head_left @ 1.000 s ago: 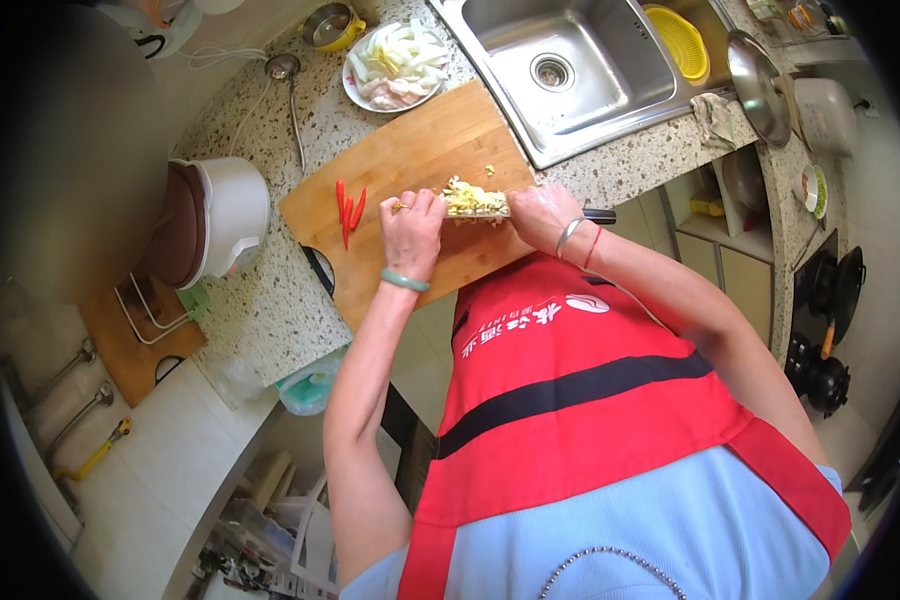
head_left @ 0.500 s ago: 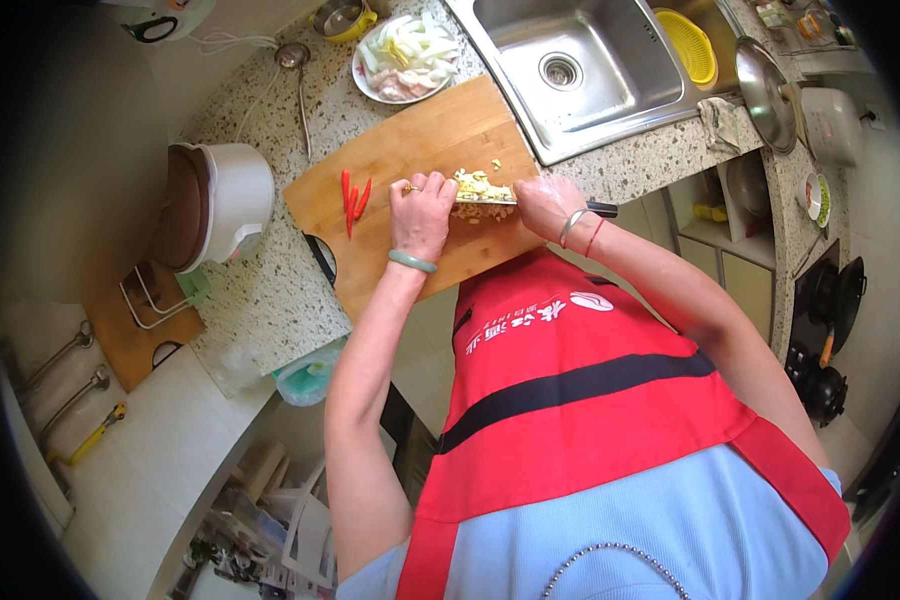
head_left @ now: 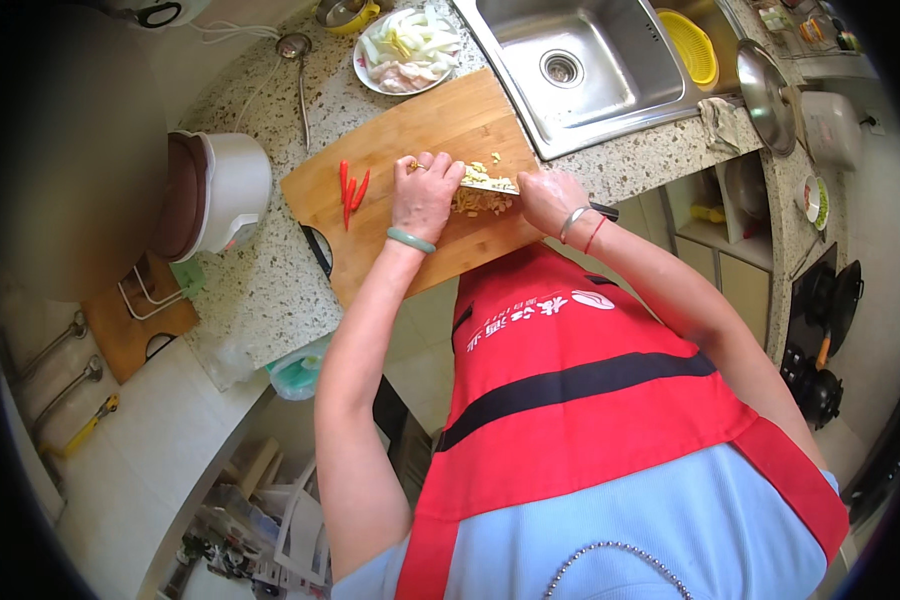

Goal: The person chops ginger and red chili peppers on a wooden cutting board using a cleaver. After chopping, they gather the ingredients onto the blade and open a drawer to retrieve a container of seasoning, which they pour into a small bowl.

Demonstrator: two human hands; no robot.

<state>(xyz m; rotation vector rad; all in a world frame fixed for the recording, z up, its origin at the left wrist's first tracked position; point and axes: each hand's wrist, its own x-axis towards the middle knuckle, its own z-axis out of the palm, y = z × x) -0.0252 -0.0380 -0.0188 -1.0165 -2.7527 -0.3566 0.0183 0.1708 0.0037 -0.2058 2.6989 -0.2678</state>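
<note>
My right hand (head_left: 552, 203) is closed around a kitchen knife (head_left: 494, 186), its dark handle end sticking out beyond the wrist side. My left hand (head_left: 427, 195), wearing a green bangle, has its fingers curled onto the blade's far end. Finely chopped pale-yellow bits (head_left: 482, 203), perhaps garlic or ginger, lie on both sides of the blade and partly cling to it. Under them is a wooden cutting board (head_left: 410, 135). Several red chilies (head_left: 350, 193) rest on the board, left of my left hand.
Behind the board stands a plate (head_left: 368, 80) of pale sliced vegetable and light meat. A ladle (head_left: 302, 95) lies near it. The sink (head_left: 560, 120) is at the far right of the board, a yellow basket (head_left: 692, 50) beyond. A white rice-cooker-like appliance (head_left: 238, 190) sits left.
My left hand has shifted up the board slightly, and the blade's left end has swung away from me. More chopped bits show on the near side of the blade.
</note>
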